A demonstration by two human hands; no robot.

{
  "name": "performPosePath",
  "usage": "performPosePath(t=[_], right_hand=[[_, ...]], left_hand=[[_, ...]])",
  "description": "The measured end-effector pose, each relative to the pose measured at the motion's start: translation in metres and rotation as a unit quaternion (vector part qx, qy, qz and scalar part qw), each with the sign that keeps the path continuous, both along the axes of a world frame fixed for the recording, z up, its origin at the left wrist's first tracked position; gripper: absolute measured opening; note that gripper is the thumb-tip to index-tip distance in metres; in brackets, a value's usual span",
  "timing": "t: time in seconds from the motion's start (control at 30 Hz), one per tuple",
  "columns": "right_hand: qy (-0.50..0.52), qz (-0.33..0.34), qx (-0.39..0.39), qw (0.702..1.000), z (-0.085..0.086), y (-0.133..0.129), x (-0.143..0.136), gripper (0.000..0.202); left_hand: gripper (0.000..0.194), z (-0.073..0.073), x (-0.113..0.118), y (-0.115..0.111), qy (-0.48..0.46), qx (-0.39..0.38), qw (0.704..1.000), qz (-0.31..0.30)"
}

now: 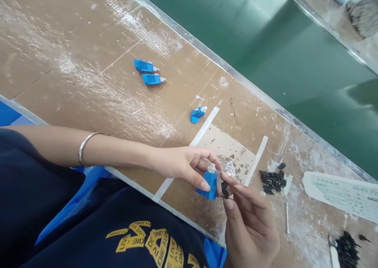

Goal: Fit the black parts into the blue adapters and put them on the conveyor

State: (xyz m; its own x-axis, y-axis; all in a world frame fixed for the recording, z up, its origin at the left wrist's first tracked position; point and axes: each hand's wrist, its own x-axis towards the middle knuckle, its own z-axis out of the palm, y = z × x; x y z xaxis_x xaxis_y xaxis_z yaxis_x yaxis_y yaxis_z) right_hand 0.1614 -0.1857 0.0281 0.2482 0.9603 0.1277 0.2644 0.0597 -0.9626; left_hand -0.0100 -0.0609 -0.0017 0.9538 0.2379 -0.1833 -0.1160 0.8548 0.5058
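A blue plastic piece with a pale grey tip (210,183) is held between the thumb and fingers of my left hand (195,167). Just right of it, my right hand (251,220) pinches a small black part (225,189) between thumb and fingertips, close to the blue piece's side. Whether the two parts touch is unclear. Beneath the hands lies a pale rectangle (220,142) bordered by white tape strips. One more blue piece (197,114) rests at the rectangle's upper left, and two others (151,79) lie together farther up the brown table.
Right of the rectangle lie a pile of black parts (273,180), a printed white sheet (339,193) and a thin white stick (287,219). A second black pile (347,250) is at lower right, beside a white-handled tool. A green surface (265,43) runs beyond the table's metal edge.
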Motion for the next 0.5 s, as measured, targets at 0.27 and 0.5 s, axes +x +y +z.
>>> performPosePath(t=[0.27,0.5], right_hand=[[-0.018,0.045,0.02,0.999,-0.0012,0.002,0.0,0.034],[-0.077,0.083,0.021,0.993,-0.0046,0.0018,0.0044,0.035]], left_hand=[[0.046,-0.0024,0.0002,-0.0027,-0.019,-0.002,1.0,0.002],[0.045,-0.0017,-0.0007,-0.0023,-0.005,0.005,1.0,0.01]])
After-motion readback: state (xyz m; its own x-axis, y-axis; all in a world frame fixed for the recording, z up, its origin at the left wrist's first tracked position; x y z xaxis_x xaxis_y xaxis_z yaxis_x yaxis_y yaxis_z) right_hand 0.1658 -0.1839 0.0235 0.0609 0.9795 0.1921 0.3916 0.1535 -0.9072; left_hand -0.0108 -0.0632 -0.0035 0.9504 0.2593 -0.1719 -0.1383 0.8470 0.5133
